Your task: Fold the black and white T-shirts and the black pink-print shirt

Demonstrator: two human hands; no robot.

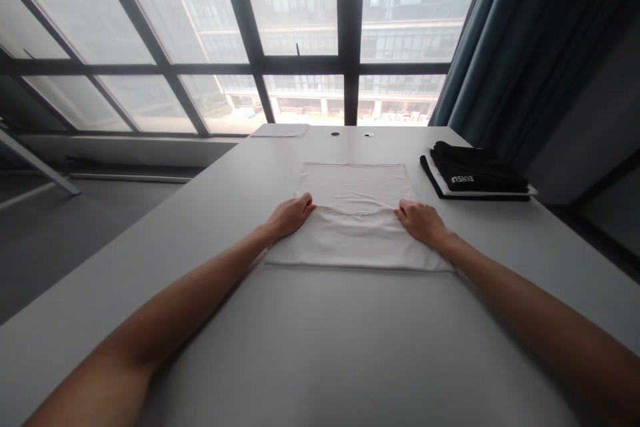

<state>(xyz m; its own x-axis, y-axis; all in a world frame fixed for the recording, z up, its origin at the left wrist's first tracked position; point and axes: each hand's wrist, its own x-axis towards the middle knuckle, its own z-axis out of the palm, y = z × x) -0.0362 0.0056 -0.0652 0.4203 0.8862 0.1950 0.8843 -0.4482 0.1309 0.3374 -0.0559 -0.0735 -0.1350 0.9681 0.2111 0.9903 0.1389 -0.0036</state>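
Observation:
A white T-shirt (pixel 357 240), folded into a flat panel, lies on the white table in front of me. Across its middle runs a loose edge that sags in a shallow curve, with light wrinkles around it. My left hand (pixel 295 213) is closed on the left end of that edge, thumb side inward. At the opposite end, my right hand (pixel 419 219) pinches the same edge. Both hands rest low over the cloth, and the fingertips are partly hidden by the knuckles and fabric.
Folded black and white garments (pixel 475 170) are stacked at the table's right edge. White paper (pixel 280 131) lies at the far left corner of the table (pixel 350 347), near two round cable holes. Windows stand behind, and a blue curtain (pixel 493 47) hangs at right.

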